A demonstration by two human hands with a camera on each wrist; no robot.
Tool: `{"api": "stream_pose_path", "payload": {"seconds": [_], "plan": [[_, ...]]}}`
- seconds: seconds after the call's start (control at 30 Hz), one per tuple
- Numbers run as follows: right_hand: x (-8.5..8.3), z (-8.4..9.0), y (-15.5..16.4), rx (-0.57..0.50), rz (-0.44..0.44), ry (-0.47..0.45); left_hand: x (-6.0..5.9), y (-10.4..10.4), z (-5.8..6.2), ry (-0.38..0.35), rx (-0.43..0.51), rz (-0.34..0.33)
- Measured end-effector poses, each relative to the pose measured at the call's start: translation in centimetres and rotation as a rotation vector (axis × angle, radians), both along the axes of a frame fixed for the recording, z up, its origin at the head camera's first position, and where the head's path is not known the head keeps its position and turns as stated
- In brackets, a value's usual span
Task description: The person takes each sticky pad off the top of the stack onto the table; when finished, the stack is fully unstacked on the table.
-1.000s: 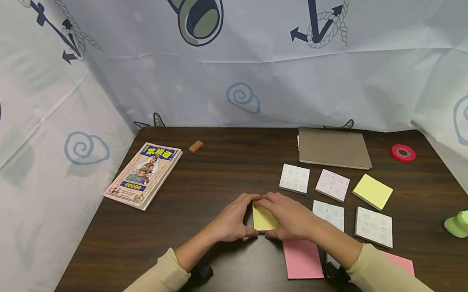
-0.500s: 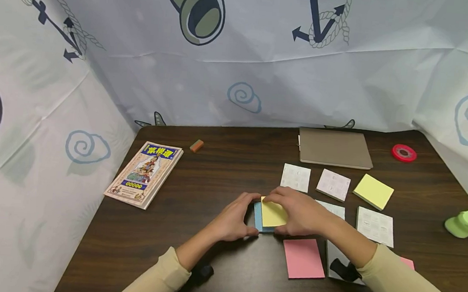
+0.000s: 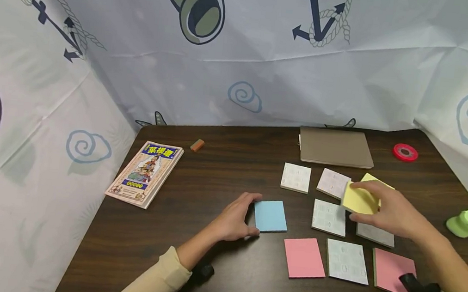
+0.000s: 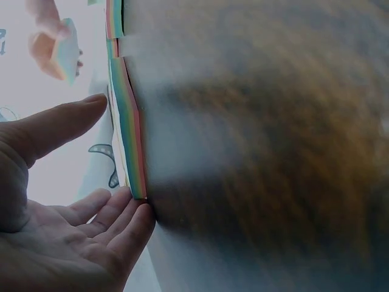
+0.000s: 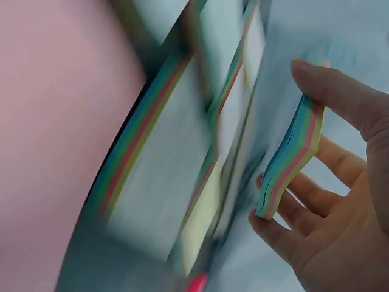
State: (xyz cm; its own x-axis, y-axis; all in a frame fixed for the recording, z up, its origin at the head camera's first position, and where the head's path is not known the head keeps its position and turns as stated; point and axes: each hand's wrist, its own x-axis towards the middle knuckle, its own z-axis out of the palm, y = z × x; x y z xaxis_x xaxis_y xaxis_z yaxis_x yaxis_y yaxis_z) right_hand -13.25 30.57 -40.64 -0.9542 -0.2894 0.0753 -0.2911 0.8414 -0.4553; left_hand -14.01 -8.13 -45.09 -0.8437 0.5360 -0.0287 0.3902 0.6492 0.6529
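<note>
A blue-topped sticky note pad (image 3: 271, 216) lies flat on the dark wooden table. Beside its left edge is my left hand (image 3: 233, 218), fingers near the far corner and thumb near the close one. The left wrist view shows these fingers extended, touching the end of the pad's rainbow-layered edge (image 4: 130, 134). My right hand (image 3: 395, 211) grips a yellow-topped sticky note pad (image 3: 360, 199) between thumb and fingers, raised over the rows of pads at the right. Striped colour layers show along this held pad (image 5: 292, 155) in the right wrist view.
Below the hands lie pink pads (image 3: 304, 259) (image 3: 394, 269) and white pads (image 3: 347, 261) (image 3: 329, 218). Another white pad (image 3: 295, 177) and a pinkish one (image 3: 333, 183) sit behind. A notebook (image 3: 336, 148), red roll (image 3: 405, 152), green container (image 3: 467, 224), book (image 3: 144, 174) and eraser (image 3: 197, 145) surround them.
My right hand has lifted the yellow-topped pad off the blue-topped one and carried it right, over the other pads. The left hand has stayed by the blue-topped pad.
</note>
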Motion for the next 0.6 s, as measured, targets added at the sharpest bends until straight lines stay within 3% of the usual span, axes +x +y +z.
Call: {"api": "stream_pose_path", "payload": {"seconds": [0.27, 0.43, 0.6], "plan": [[0.2, -3.2, 9.0, 0.107, -0.16, 0.011, -0.1, -0.1, -0.2, 0.0, 0.0, -0.003], [0.3, -4.5, 11.1, 0.089, -0.202, -0.018, -0.1, -0.1, -0.3, 0.015, 0.002, -0.012], [0.2, -5.2, 12.0, 0.094, -0.172, -0.005, -0.2, -0.1, -0.3, 0.015, -0.006, -0.015]]}}
